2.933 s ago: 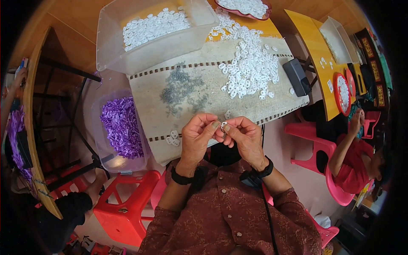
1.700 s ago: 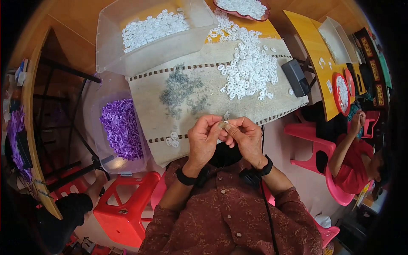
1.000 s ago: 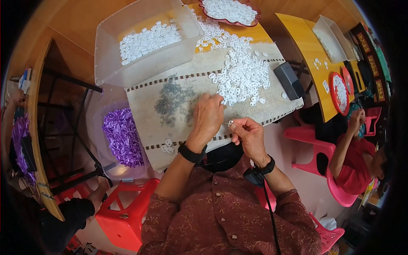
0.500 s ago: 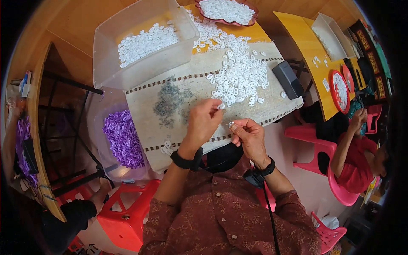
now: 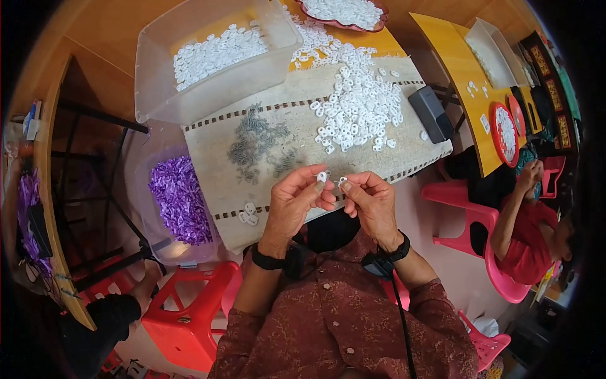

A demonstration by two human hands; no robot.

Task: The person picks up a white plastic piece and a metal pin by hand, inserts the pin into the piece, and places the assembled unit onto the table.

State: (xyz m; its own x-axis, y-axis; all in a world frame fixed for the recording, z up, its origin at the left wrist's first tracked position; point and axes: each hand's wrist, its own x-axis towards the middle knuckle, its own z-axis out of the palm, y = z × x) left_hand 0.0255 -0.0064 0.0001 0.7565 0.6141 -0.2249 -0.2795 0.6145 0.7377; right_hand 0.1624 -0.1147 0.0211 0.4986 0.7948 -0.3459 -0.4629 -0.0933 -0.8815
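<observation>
My left hand (image 5: 295, 199) pinches a small white plastic piece with holes (image 5: 322, 177) between thumb and fingers. Close beside it, my right hand (image 5: 374, 201) grips another small white plastic piece (image 5: 343, 181); something thin pokes out of it toward the left hand, too fine to name. Both hands hover over the near edge of a pale cloth (image 5: 208, 161) on the table. Beyond them spreads a heap of similar white pieces (image 5: 360, 110). Small grey metal parts (image 5: 255, 142) lie scattered to its left, and a few white pieces (image 5: 248, 216) rest near the front left edge.
A translucent bin (image 5: 151, 95) and a red dish (image 5: 372, 26), both with white pieces, stand at the back. A dark grey box (image 5: 430, 115) sits at right. Purple pieces (image 5: 182, 202) fill a tub on the left. Another person (image 5: 530, 234) sits far right; a red stool (image 5: 186, 316) stands lower left.
My left hand has come back toward me from the heap side and turned, bringing its white piece beside the right hand's. The right hand has barely moved.
</observation>
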